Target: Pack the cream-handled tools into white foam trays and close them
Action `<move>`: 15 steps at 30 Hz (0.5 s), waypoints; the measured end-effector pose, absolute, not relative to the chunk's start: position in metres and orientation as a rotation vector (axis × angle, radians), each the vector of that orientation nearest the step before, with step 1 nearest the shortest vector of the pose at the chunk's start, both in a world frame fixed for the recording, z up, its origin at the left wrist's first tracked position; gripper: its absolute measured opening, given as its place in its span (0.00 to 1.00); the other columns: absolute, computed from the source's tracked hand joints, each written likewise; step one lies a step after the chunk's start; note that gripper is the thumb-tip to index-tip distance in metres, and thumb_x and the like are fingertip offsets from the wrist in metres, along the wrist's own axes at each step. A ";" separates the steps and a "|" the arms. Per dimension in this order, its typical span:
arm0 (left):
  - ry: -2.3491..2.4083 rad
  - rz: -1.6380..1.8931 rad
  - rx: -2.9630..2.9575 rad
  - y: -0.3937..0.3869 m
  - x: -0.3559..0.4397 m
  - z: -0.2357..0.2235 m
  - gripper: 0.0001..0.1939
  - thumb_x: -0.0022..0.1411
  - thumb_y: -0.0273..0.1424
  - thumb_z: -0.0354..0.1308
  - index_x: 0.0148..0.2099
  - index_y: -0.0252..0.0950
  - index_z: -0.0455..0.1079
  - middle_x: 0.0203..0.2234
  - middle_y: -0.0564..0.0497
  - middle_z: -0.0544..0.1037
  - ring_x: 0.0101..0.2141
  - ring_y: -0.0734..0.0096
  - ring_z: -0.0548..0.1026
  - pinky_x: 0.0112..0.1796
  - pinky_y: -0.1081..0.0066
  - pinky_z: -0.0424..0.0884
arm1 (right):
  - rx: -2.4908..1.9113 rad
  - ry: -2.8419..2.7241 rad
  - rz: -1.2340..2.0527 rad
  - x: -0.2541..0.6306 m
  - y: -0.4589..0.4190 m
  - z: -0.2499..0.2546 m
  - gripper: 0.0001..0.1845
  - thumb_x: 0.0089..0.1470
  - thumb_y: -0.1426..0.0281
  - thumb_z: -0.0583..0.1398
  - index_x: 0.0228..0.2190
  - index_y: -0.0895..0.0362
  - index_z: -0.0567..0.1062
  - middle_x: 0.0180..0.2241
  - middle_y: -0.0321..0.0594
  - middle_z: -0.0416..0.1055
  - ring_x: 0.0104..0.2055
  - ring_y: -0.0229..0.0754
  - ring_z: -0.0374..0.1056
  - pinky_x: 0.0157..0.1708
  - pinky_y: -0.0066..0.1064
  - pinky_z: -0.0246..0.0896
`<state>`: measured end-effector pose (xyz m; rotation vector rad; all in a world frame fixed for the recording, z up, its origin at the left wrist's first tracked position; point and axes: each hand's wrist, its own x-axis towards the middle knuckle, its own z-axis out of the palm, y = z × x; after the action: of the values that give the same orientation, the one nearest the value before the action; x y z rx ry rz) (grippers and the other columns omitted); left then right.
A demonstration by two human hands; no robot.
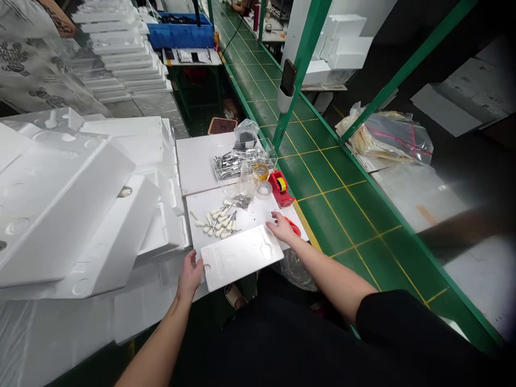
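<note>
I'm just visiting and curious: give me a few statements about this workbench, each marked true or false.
1. A white foam panel lies between the left hand and the right hand. True.
2. The tape dispenser is blue. False: the tape dispenser is red.
3. The white-handled pieces are inside the clear tray. False: the white-handled pieces lie on the white tabletop.
4. A holder on the green post carries a dark phone-like device. True.
</note>
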<state>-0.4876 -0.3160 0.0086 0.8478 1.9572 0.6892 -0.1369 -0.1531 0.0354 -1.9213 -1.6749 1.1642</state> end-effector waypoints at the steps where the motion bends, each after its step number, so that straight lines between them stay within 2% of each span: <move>1: 1.971 0.648 0.959 -0.308 -0.490 0.017 0.27 0.70 0.36 0.49 0.67 0.32 0.58 0.66 0.35 0.63 0.67 0.55 0.62 0.65 0.56 0.60 | -1.895 -1.737 1.135 -0.143 -0.135 0.037 0.32 0.58 0.63 0.63 0.61 0.58 0.66 0.61 0.52 0.68 0.59 0.49 0.69 0.60 0.42 0.63; 3: 1.951 0.522 1.169 -0.283 -0.491 0.030 0.22 0.70 0.36 0.48 0.61 0.34 0.67 0.61 0.39 0.70 0.63 0.55 0.66 0.64 0.56 0.60 | -1.851 -1.862 1.091 -0.156 -0.096 0.038 0.28 0.57 0.67 0.63 0.58 0.59 0.68 0.55 0.51 0.73 0.53 0.47 0.73 0.56 0.40 0.66; 6: 1.872 0.240 1.379 -0.226 -0.480 0.027 0.17 0.72 0.36 0.47 0.54 0.36 0.73 0.53 0.43 0.77 0.53 0.58 0.74 0.58 0.57 0.67 | -1.767 -2.054 1.010 -0.172 -0.033 0.039 0.21 0.57 0.70 0.62 0.52 0.59 0.73 0.50 0.48 0.76 0.50 0.45 0.73 0.55 0.37 0.66; 10: 1.727 -0.232 1.498 -0.156 -0.456 -0.008 0.11 0.69 0.36 0.58 0.44 0.33 0.75 0.41 0.45 0.81 0.45 0.61 0.78 0.51 0.55 0.72 | -1.656 -2.269 0.843 -0.180 0.061 0.050 0.20 0.57 0.70 0.61 0.52 0.57 0.73 0.51 0.46 0.75 0.53 0.45 0.71 0.56 0.34 0.64; 12: 1.666 -0.416 1.535 -0.139 -0.446 -0.024 0.11 0.67 0.36 0.62 0.43 0.32 0.75 0.42 0.46 0.80 0.46 0.61 0.78 0.52 0.53 0.73 | -1.652 -2.344 0.743 -0.181 0.113 0.057 0.21 0.58 0.71 0.59 0.53 0.58 0.72 0.53 0.47 0.74 0.55 0.46 0.70 0.57 0.35 0.63; 15: 1.601 -0.565 1.579 -0.130 -0.439 -0.037 0.10 0.66 0.34 0.64 0.44 0.32 0.75 0.45 0.45 0.80 0.49 0.60 0.78 0.54 0.51 0.72 | -1.685 -2.456 0.618 -0.187 0.187 0.060 0.20 0.60 0.71 0.57 0.54 0.59 0.72 0.55 0.50 0.73 0.57 0.49 0.68 0.58 0.38 0.62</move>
<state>-0.4391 -0.1305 -0.0374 1.5787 1.6014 -0.5652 -0.1869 0.1872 0.0602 -1.6846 -2.4563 0.6181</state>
